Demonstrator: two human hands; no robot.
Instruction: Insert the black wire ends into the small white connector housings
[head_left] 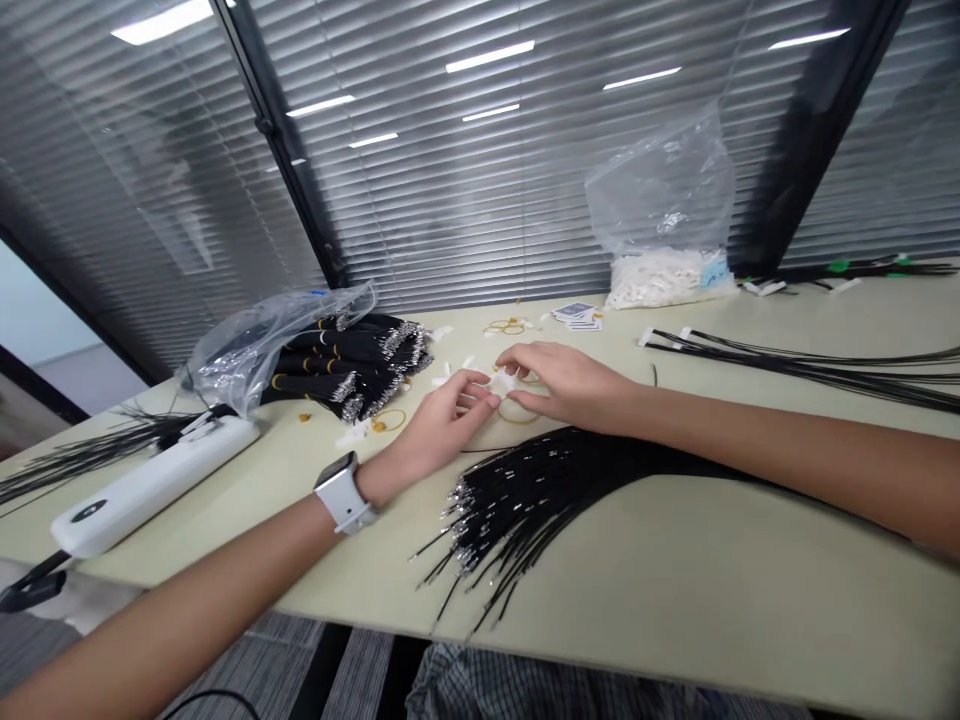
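My left hand (446, 415), with a white watch (343, 492) at the wrist, meets my right hand (559, 383) over the middle of the pale table (675, 590). Both pinch at a small white plastic piece (501, 381) held between their fingertips, just above a yellow rubber band (517, 415). Beneath my right forearm lies a loose fan of black wires with metal tips (517, 500). More small white pieces (450, 371) are scattered close to my left fingers.
Bundled black wires spill from a clear bag (330, 360) at the left. A white power strip (150, 485) lies near the left edge. A clear bag of white pieces (664, 270) stands at the back. Long black wires (810, 365) stretch along the right.
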